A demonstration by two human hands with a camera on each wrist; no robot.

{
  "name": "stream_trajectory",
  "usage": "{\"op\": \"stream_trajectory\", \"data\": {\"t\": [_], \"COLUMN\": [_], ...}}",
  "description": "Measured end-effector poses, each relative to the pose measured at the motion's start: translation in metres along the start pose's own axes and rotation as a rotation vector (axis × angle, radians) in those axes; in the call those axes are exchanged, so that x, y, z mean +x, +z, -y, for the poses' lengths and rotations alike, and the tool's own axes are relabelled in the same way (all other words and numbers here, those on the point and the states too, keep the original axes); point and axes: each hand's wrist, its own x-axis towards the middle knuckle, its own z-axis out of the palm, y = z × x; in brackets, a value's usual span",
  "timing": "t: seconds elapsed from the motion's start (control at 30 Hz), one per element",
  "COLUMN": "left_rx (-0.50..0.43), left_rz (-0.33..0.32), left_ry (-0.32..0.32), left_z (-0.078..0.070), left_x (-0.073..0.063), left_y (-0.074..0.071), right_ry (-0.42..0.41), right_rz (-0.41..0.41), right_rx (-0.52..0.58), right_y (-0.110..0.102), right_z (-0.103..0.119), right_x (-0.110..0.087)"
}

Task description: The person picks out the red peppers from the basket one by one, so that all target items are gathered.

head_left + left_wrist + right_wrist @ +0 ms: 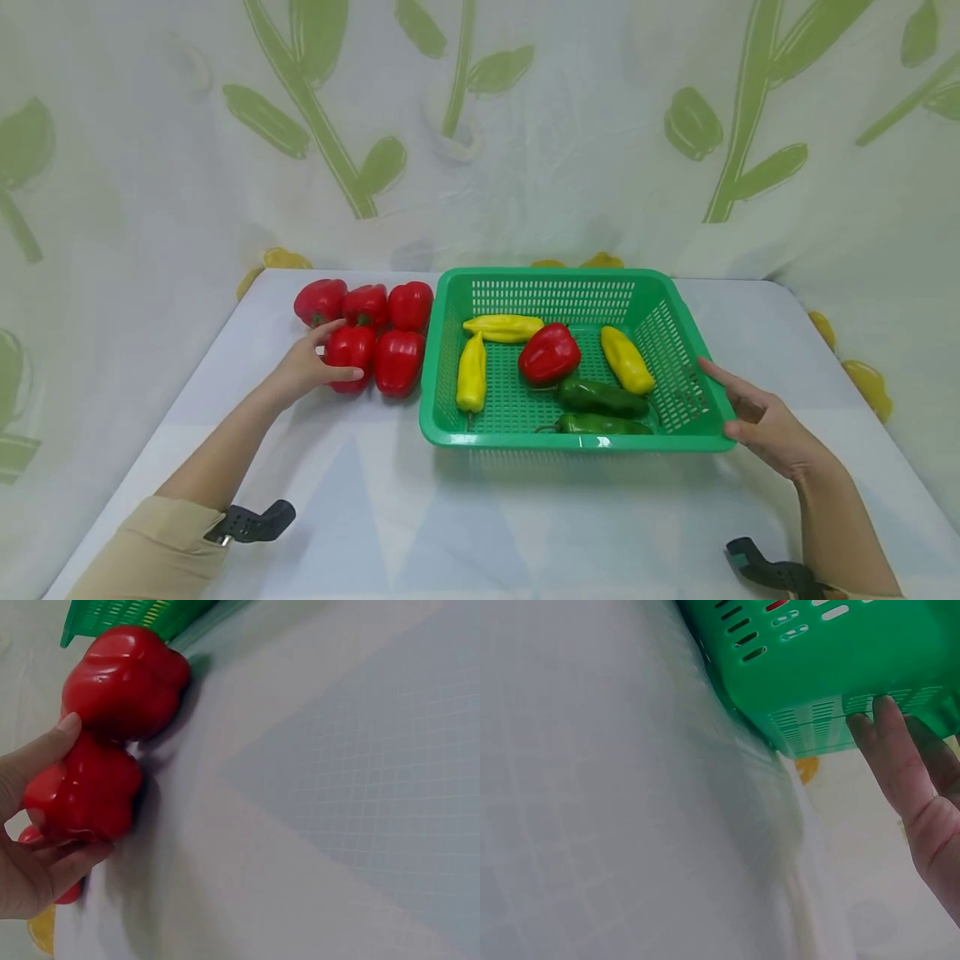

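Observation:
My left hand (303,367) holds a red bell pepper (352,350) at the front left of a group. In the left wrist view, the thumb lies along one side of that pepper and the fingers curl along the other. Touching it is another red bell pepper (124,682). On the right, my right hand (768,425) touches the rim and outer side of a green plastic basket (570,442). Its fingers (896,750) lie fairly straight against the slotted wall. Inside the basket are a red bell pepper (550,354), three yellow peppers (626,358) and two green peppers (603,398).
More red bell peppers (366,306) sit behind the held one, close to the basket's left side. A white table (337,533) with pale blue triangles lies under everything. Behind its back edge hangs a leaf-patterned cloth (570,167).

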Motion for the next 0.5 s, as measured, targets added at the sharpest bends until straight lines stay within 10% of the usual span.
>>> {"op": "stream_trajectory", "data": {"t": [0.5], "left_rx": [-0.004], "left_rz": [-0.023], "left_ry": [0.022], "left_z": [0.0037], "left_x": [0.0000], "left_y": [0.0055], "right_ry": [-0.001], "right_rz": [0.005], "right_rx": [-0.015], "right_y": [-0.0014], "right_z": [-0.0017], "right_x": [-0.0007]}}
